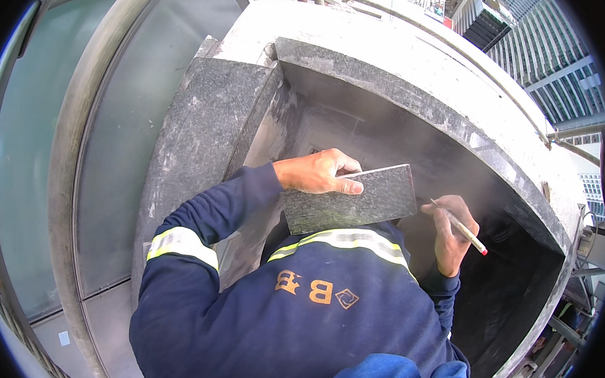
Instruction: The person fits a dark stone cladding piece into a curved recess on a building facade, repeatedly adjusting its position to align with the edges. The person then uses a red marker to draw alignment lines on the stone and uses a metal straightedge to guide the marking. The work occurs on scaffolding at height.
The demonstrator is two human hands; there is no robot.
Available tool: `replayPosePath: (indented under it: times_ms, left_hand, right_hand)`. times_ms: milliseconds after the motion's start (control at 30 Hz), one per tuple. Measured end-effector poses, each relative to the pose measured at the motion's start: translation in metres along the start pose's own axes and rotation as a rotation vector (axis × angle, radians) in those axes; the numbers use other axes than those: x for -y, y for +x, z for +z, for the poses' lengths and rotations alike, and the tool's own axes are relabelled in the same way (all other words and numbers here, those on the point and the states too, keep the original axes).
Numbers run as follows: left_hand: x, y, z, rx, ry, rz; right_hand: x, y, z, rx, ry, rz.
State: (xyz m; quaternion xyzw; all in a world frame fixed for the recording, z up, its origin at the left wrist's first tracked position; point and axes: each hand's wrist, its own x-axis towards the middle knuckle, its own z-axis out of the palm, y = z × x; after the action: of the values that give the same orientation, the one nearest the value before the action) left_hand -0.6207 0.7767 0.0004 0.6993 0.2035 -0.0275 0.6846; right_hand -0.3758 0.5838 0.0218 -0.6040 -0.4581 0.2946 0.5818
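Observation:
My left hand (322,172) grips the top edge of a dark, speckled grey stone slab (359,203), thumb on its near face. The slab is held upright or tilted in front of my navy jacket with reflective bands. Just right of the slab, my right hand (452,228) is closed on a slim white pencil or marker (463,228) with a red end. Its thin tip points up and left, near the slab's right edge but apparently apart from it.
Around me is a dusty dark recess with a curved stone rim (393,86). A stone ledge (194,119) lies left, beside glass panels (36,191) and curved metal tubes (73,168). A rail (460,44) crosses beyond the rim, with high-rise buildings (544,63) below.

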Motion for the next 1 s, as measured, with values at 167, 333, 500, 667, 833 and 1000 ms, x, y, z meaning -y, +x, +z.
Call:
replayPosePath:
  times_ms: [167,333,500,667,833,1000]
  left_hand:
    - [0.002,-0.007,-0.008,-0.045,-0.102,0.067]
    - [-0.006,-0.031,-0.037,-0.163,-0.094,0.124]
    - [-0.033,-0.085,-0.086,-0.420,-0.022,0.156]
    - [-0.045,-0.130,-0.125,-0.641,0.156,0.139]
    - [-0.064,-0.154,-0.155,-0.658,0.378,0.098]
    - [-0.077,-0.153,-0.169,-0.506,0.564,-0.122]
  right_hand:
    - [0.000,0.005,0.000,-0.009,0.018,-0.002]
    - [0.006,0.012,-0.002,-0.023,-0.031,-0.040]
    - [0.007,0.014,-0.001,-0.009,-0.045,-0.017]
    - [0.004,0.015,0.014,-0.030,-0.001,0.020]
    - [0.002,0.022,0.025,0.015,-0.043,-0.029]
    - [-0.008,0.032,0.043,0.058,-0.121,-0.222]
